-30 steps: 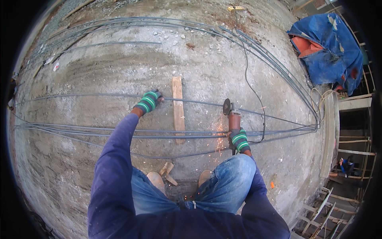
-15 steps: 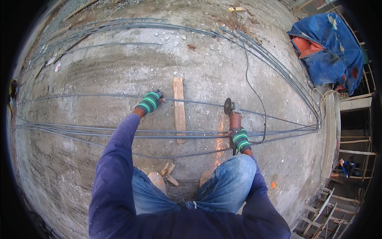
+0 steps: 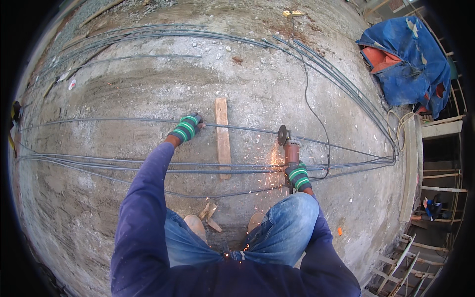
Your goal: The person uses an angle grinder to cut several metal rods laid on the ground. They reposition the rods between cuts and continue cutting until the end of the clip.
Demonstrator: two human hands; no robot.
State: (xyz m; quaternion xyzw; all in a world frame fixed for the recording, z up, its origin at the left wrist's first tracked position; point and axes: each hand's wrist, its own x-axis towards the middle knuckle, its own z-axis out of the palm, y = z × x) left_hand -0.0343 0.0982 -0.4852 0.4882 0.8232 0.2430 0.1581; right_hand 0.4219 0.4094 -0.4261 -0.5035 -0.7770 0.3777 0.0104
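My right hand [image 3: 298,176], in a green-striped glove, is closed round the body of an angle grinder [image 3: 292,151]. Its disc [image 3: 282,135] meets a long steel rebar [image 3: 242,128], and sparks [image 3: 275,157] spray from there toward me. Further left, my left hand [image 3: 187,127], gloved alike, is wrapped round the same rebar and holds it down. Between my hands the rebar crosses a wooden plank [image 3: 222,138] lying on the ground. Nearer to me, several more rebars [image 3: 193,171] run under the grinder and over the plank's near end.
A power cord [image 3: 308,99] trails from the grinder to a yellow power strip [image 3: 292,14]. More bent rebars [image 3: 341,81] lie beyond. At the right are a blue tarp [image 3: 415,54] and a concrete edge [image 3: 409,168]; a wood scrap [image 3: 210,216] lies by my feet.
The sparks have grown from a narrow downward streak into a wider burst, some reaching my lap. Both hands and the grinder have stayed almost in place.
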